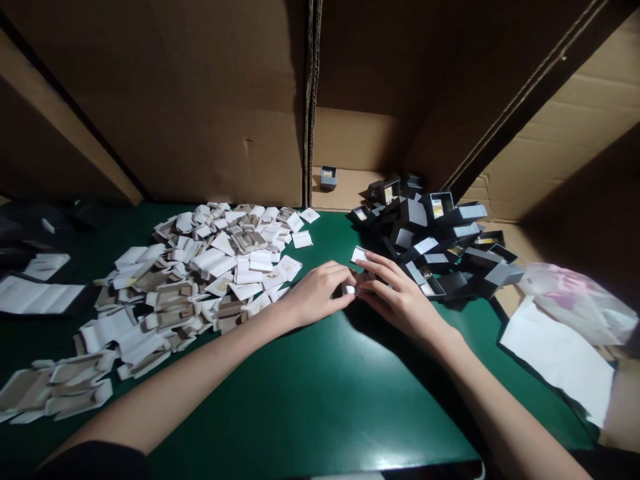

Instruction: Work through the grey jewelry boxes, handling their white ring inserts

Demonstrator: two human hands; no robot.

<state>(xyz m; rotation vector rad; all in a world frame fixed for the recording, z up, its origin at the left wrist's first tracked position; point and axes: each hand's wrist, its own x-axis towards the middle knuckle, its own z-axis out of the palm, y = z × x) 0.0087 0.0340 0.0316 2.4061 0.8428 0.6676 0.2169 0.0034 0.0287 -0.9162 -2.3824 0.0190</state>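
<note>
- Green tabletop [300, 400]: bare just in front of me, so both forearms can lie across it.
- Left hand [317, 293] and right hand [400, 300]: they meet mid-table. Fingers of both are drawn in, tips nipped together on 1 small white piece [350, 289]. I judge it too small for a fuller grip. It sits low over the tabletop, between the 2 heaps.
- White sheet [555, 353] and plastic bag [575, 300]: at the right edge, apart from my hands.
- Heap of white card inserts [200, 280]: loose, just left of my left hand.
- Heap of dark boxes [435, 247]: just beyond my right fingers, several lying open. Each heap seems placed within short reach of 1 hand.
- Lone box [329, 177]: farthest back, at the foot of the cardboard walls [225, 100] enclosing the table.
</note>
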